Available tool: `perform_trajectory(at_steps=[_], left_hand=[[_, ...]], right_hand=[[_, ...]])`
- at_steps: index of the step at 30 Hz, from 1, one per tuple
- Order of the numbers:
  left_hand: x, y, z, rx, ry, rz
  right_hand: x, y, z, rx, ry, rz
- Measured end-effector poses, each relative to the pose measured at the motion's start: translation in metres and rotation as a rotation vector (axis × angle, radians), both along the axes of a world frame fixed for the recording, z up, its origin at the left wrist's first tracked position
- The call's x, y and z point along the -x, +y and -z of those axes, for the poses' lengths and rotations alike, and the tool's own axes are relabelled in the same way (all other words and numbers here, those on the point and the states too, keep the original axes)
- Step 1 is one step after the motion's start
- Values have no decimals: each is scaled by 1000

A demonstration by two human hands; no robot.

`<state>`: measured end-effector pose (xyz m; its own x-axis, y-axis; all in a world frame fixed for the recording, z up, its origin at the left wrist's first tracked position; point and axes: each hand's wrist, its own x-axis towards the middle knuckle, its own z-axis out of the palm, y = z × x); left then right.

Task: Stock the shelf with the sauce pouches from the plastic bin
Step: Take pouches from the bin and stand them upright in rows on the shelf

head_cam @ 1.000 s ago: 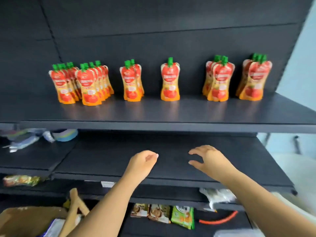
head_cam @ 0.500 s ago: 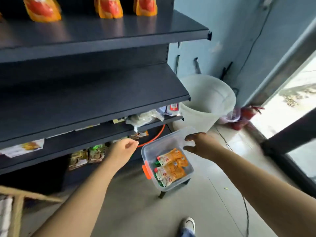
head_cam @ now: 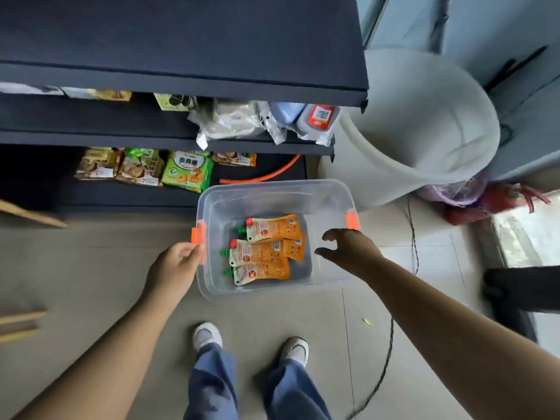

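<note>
Below the dark shelf [head_cam: 181,86], the clear plastic bin [head_cam: 272,192] holds the orange sauce pouches [head_cam: 266,247], which lie flat in an overlapping pile with 3 green caps pointing left. The left hand [head_cam: 172,268] is at the bin's left rim, curled fingers touching the orange latch [head_cam: 198,242]; I cannot tell whether they grip it. The right hand [head_cam: 348,253] hovers over the bin's right side, fingers spread, holding nothing.
</note>
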<state>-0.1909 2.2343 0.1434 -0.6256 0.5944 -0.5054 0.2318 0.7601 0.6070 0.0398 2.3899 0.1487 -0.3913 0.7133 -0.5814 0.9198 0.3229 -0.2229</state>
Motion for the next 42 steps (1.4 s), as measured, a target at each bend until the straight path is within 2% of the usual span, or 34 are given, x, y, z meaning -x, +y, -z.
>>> perform_trajectory(at_steps=[5, 11, 16, 21, 24, 27, 31, 37, 39, 42], left_hand=[[20, 35, 88, 50, 115, -137], [31, 73, 170, 8, 235, -118], [28, 69, 198, -30, 386, -96], [29, 68, 204, -54, 452, -82], [30, 68, 206, -68, 449, -91], [30, 70, 206, -58, 447, -99], [28, 68, 207, -58, 481, -85], [28, 69, 208, -43, 460, -104], [29, 69, 203, -97, 411, -186], [7, 74, 186, -275, 501, -237]], right_hand=[[38, 43, 104, 3, -39, -119], [80, 66, 220, 18, -36, -200], [101, 68, 278, 46, -32, -335], [103, 65, 315, 76, -162, -314], [97, 65, 327, 12, -141, -192], [97, 69, 329, -64, -131, -216], [95, 77, 321, -50, -120, -188], [85, 82, 281, 284, 233, 179], [75, 81, 258, 378, 416, 267], [52, 71, 222, 565, 623, 453]])
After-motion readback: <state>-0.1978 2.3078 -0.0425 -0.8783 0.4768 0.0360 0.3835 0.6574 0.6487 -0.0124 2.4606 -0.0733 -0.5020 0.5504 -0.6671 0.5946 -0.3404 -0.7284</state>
